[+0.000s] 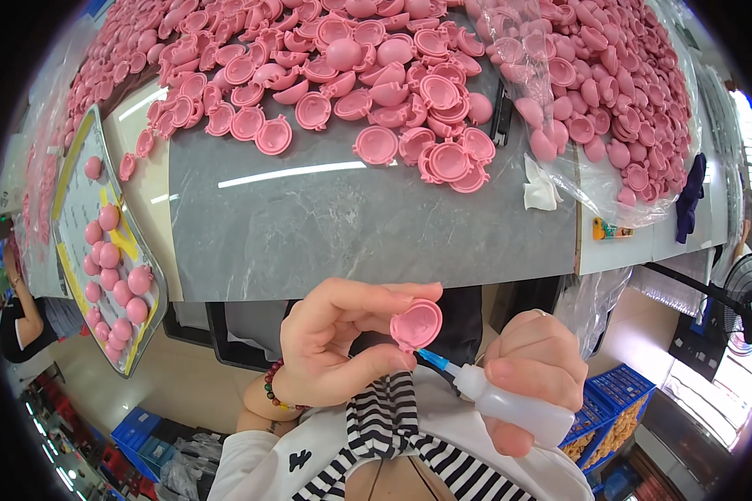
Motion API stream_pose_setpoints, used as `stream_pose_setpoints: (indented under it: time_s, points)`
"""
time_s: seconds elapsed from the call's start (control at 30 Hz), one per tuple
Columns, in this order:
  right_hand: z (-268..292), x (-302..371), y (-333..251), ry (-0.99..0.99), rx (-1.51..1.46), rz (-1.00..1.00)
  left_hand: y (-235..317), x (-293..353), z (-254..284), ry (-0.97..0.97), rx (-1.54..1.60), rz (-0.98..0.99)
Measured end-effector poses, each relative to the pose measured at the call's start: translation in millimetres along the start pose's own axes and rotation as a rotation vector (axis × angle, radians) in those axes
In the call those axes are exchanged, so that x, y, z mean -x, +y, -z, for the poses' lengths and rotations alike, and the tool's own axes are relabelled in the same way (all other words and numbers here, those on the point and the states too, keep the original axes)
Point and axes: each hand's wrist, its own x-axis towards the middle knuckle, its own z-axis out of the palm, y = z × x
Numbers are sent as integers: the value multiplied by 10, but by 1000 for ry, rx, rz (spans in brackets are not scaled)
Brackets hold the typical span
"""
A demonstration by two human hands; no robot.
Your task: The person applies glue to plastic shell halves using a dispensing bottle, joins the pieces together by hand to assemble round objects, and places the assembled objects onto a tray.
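Pink half-shell point(418, 324) in front of chest, just off table's near edge, hollow side showing. Left hand point(330, 338) pinches it between thumb and fingers. Blue nozzle point(436, 361) of white bottle point(522, 411) at shell's lower edge; cannot tell if touching. Right hand point(539, 359) wraps bottle, fingers curled. Grey table point(351, 225) beyond, heap of pink shells point(309, 63) across far part. To left, tray point(77, 213) with round pink pieces point(123, 292). To right, white tissue point(540, 185).

Gray tabletop point(351, 230) free past fingers point(355, 294) — pink shells point(342, 54) block beyond.
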Motion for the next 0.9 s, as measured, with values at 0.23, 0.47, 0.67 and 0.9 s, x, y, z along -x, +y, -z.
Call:
stream_pose_setpoints:
  time_s: [0.23,0.47,0.67,0.9]
  points:
    - [22,9,-19,-7,15,-21,22,2,-8,-11,0,-7]
    - [-28,-4,6,-14,43,12,34,4,-6,-17,16,-1]
    - [-24,8,18,56,54,39,63,7,-14,-21,-7,-15]
    - [-59,-2,3,38,86,8,91,-14,46,-63,-364,-185]
